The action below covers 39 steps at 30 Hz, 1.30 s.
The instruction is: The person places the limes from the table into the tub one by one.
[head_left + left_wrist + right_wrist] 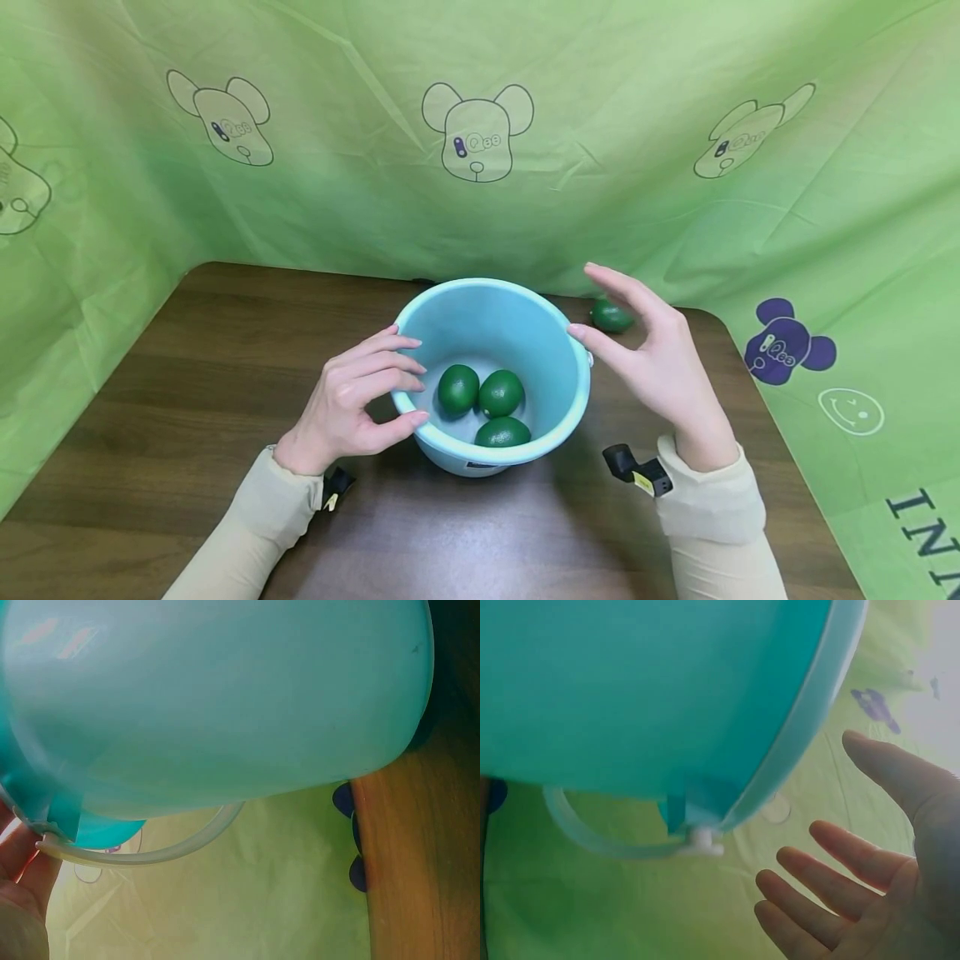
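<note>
A light blue bucket [551,429] stands on the wooden table, with three green limes inside. Two limes, a left one [458,389] and a right one [501,392], lie side by side, and a front lime [502,432] is partly hidden by the near wall. Over the bucket's left rim reach the loosely extended fingers of my left hand [356,398], the thumb lying at the rim below them. My right hand [660,358] is spread at the right rim, thumb tip close to it and fingers raised. The right wrist view shows that palm with nothing in it.
Behind my right hand, near the table's back edge, lies another green lime [612,317]. The bucket's pale handle [161,855] hangs on its far side. A green printed curtain [480,225] encloses the brown table [247,358] at the back and sides.
</note>
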Available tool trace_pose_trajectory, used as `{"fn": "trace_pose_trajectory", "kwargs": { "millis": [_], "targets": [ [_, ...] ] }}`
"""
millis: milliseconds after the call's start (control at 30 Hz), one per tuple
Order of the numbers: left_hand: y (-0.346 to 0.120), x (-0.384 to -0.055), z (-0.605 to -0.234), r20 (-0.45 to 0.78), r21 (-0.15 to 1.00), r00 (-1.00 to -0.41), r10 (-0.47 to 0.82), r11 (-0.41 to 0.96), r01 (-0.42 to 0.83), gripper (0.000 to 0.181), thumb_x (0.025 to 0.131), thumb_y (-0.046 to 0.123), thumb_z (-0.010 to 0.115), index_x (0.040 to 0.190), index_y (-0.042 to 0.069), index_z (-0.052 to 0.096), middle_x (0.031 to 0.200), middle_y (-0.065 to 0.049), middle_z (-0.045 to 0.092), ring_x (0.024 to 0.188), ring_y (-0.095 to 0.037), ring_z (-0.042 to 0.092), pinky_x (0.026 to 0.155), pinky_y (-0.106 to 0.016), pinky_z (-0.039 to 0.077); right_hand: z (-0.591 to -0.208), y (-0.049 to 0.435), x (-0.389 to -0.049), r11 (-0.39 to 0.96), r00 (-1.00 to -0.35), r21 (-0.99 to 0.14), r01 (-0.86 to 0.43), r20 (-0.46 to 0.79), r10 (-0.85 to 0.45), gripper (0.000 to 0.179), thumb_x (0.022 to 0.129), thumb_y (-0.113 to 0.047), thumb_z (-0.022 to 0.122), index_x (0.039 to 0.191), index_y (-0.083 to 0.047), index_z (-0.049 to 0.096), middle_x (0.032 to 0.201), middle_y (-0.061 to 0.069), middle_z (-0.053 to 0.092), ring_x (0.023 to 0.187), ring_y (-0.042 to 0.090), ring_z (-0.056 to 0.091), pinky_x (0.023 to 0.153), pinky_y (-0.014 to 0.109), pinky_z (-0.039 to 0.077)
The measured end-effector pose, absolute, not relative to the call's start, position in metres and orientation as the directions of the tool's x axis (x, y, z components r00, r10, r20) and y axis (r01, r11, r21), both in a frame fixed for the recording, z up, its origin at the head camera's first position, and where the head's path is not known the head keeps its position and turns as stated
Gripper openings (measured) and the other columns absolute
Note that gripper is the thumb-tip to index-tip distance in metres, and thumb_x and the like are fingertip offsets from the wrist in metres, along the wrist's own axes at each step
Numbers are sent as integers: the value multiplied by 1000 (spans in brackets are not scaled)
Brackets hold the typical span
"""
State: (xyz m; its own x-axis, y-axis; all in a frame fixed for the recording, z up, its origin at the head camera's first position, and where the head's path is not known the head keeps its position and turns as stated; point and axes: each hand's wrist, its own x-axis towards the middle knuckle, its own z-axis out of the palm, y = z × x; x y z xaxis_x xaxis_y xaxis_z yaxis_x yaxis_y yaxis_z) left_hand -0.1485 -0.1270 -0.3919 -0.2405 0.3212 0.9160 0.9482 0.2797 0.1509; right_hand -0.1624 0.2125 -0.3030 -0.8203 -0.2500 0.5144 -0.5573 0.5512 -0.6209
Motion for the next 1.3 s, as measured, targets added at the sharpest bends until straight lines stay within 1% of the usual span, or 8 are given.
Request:
{"fn": "trace_pose_trajectory", "kwargs": {
  "millis": [100, 267, 467, 733, 933, 1033, 1167, 1300],
  "targets": [
    [-127, -149, -392, 917, 148, -237, 322, 278, 949, 29, 93, 35, 72, 81, 8, 73, 89, -3, 72, 98, -30, 70, 103, -56, 49, -305, 218, -165, 557, -833, -634, -536, 505, -227, 67, 85, -10, 84, 145, -24, 58, 147, -7, 54, 134, 17, 50, 111, 30, 39],
    [-127, -149, -392, 917, 146, -236, 322, 279, 949, 29, 93, 35, 72, 81, 8, 73, 89, -4, 72, 98, -30, 70, 103, -57, 49, -310, 226, -173, 558, -852, -660, -503, 486, -193, 66, 87, -13, 83, 147, -23, 56, 149, -7, 52, 137, 18, 47, 115, 38, 37],
    [-128, -148, -392, 918, 144, -235, 319, 284, 948, 29, 93, 35, 72, 81, 8, 73, 89, -4, 72, 98, -31, 70, 103, -57, 49, -318, 236, -183, 572, -867, -674, -467, 477, -145, 64, 90, -17, 80, 148, -27, 55, 149, -8, 52, 136, 18, 47, 113, 39, 37],
    [-129, -149, -392, 920, 135, -227, 320, 283, 949, 29, 92, 35, 72, 81, 8, 73, 89, -4, 72, 98, -31, 70, 104, -57, 48, -334, 251, -200, 545, -886, -715, -437, 448, -122, 60, 93, -18, 77, 149, -19, 53, 149, -1, 52, 137, 22, 46, 114, 46, 37],
    [-128, -149, -391, 920, 137, -229, 320, 285, 949, 29, 93, 35, 72, 81, 8, 73, 89, -4, 72, 97, -31, 70, 104, -56, 49, -345, 260, -211, 538, -898, -737, -409, 430, -95, 60, 95, -22, 75, 150, -14, 51, 149, 4, 52, 137, 23, 46, 114, 45, 38],
    [-128, -148, -391, 920, 134, -225, 320, 284, 949, 29, 93, 35, 72, 81, 8, 73, 89, -5, 72, 98, -31, 70, 104, -56, 48, -351, 265, -215, 528, -907, -752, -394, 413, -88, 60, 96, -23, 74, 151, -14, 50, 151, 5, 50, 139, 24, 45, 115, 45, 37],
    [-127, -148, -392, 923, 131, -220, 316, 281, 951, 29, 93, 34, 72, 81, 8, 73, 89, -5, 72, 97, -32, 70, 103, -56, 49, -358, 272, -223, 508, -920, -779, -369, 385, -78, 60, 97, -24, 72, 152, -14, 49, 153, 8, 48, 141, 26, 41, 117, 46, 34],
    [-126, -149, -392, 925, 128, -216, 312, 278, 952, 29, 93, 34, 71, 81, 8, 73, 88, -5, 72, 97, -32, 70, 103, -56, 49, -364, 278, -230, 503, -931, -793, -343, 360, -66, 60, 98, -23, 71, 152, -11, 47, 154, 10, 45, 143, 28, 39, 118, 47, 32]
  ]
}}
